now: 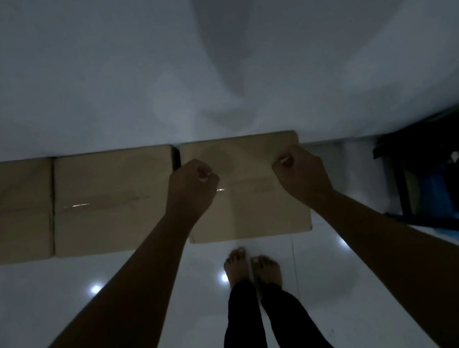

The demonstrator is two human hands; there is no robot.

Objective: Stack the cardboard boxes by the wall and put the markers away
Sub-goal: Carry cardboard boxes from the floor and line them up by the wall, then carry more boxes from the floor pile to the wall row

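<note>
Three taped cardboard boxes stand in a row against the white wall: a left box (3, 212), a middle box (115, 201) and a right box (249, 200). My left hand (194, 185) hangs as a fist over the right box's left side. My right hand (300, 171) is also a fist, over that box's right side. Neither fist visibly holds anything, and whether they touch the box is unclear. No markers are in view.
The room is dim. A dark shelf unit (444, 170) with blue items stands at the right against the wall. My bare feet (252, 266) stand on the glossy white tiled floor (65, 320) just in front of the right box.
</note>
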